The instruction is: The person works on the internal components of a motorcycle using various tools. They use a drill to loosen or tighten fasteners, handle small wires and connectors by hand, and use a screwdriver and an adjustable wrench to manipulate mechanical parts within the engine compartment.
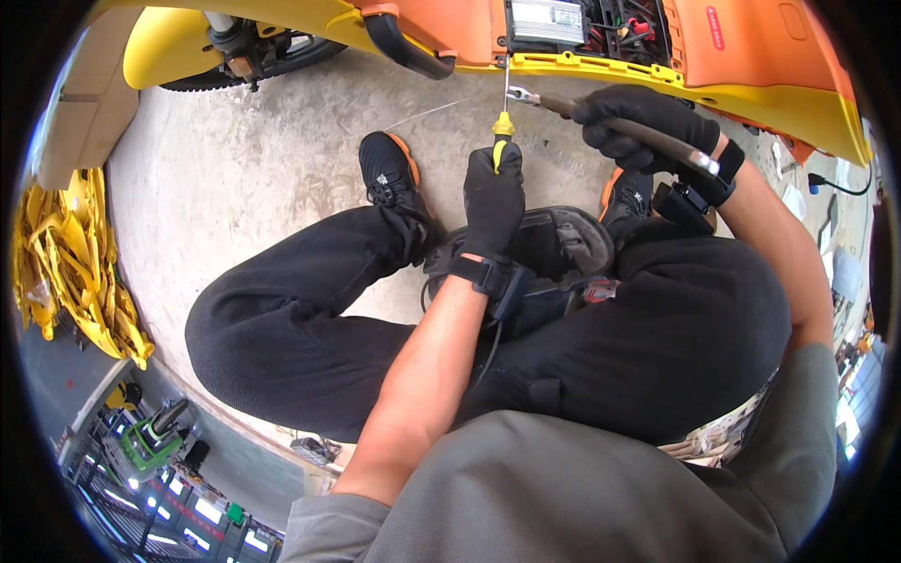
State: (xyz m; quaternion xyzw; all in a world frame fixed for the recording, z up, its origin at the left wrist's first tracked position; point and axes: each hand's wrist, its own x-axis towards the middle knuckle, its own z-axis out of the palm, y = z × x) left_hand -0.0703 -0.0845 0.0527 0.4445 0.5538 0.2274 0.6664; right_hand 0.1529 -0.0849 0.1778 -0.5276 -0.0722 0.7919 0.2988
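My left hand, in a black glove, is wrapped round the handle of a screwdriver with a yellow collar. Its thin shaft runs up to the yellow lower edge of an orange and yellow vehicle body, just below a silver box. My right hand, also gloved in black, grips a long brown-shafted tool with metal at both ends; its exact kind is unclear. One small metal end lies close to the right of the screwdriver shaft. Whether the two touch, I cannot tell.
Beside the silver box, an open bay shows red and black wiring. A wheel sits at the upper left. Yellow scrap panels are heaped at the left, below cardboard. A dark open bag lies between my legs.
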